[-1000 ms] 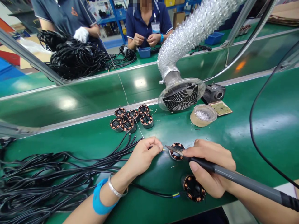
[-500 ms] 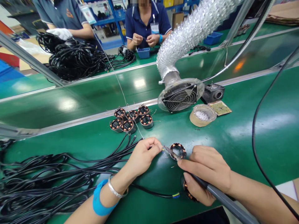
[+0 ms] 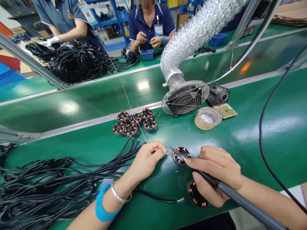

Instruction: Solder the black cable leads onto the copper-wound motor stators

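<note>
My left hand (image 3: 148, 159) is closed in a pinch. A thin silvery solder wire (image 3: 124, 92) runs down to it from above, and the yellow end of a lead (image 3: 167, 154) pokes out past the fingertips. My right hand (image 3: 217, 174) grips a soldering iron (image 3: 230, 195) like a pen, its tip just right of the left fingertips and apart from them. Beneath the iron lies a copper-wound motor stator (image 3: 178, 156). A second stator (image 3: 198, 196) is partly covered by my right hand. Near it ends a black cable (image 3: 163, 199) with yellow and blue leads.
Several stators (image 3: 131, 129) stand grouped ahead. Black cables (image 3: 59, 182) cover the left side. A fume extractor (image 3: 185, 99) hangs over the bench, with a round solder tub (image 3: 207, 119) and iron stand (image 3: 219, 95) nearby. Two co-workers (image 3: 151, 28) are across the bench.
My right hand has drawn slightly back to the right, lifting the iron's tip away from the left fingertips. More of the lower stator shows. One co-worker's gloved hand moved left.
</note>
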{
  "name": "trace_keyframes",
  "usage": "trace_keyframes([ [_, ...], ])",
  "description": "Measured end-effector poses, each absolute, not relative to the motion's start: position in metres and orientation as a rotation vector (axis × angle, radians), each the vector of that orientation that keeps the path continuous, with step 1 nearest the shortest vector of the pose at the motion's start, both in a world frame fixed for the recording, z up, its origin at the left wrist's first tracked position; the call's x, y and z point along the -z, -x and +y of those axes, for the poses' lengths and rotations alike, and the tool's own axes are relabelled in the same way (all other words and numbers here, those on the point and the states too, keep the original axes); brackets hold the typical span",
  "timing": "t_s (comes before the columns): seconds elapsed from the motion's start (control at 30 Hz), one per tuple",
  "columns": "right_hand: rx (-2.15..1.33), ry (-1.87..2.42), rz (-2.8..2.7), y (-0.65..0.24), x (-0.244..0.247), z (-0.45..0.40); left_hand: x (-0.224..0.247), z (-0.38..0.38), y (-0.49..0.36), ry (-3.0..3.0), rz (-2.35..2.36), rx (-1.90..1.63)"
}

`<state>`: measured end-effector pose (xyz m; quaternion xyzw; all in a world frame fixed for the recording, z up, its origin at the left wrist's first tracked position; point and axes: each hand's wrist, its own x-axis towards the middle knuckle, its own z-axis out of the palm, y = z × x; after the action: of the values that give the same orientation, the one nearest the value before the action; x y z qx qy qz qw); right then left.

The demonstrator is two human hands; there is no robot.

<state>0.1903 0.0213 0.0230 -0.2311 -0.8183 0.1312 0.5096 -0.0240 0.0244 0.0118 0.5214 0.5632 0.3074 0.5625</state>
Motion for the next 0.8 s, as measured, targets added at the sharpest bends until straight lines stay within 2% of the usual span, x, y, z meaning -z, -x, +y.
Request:
trace_keyframes([
  [0.63,-0.287,0.597,-1.937,-0.19,-0.02,0.028,-0.019,0.024,0.021,-1.177,1.283,-0.725],
  [0.8,-0.571,0.755,-1.925,-0.18,-0.017,0.036,-0.024,0.02,0.021,-1.174,1.208,-0.67],
])
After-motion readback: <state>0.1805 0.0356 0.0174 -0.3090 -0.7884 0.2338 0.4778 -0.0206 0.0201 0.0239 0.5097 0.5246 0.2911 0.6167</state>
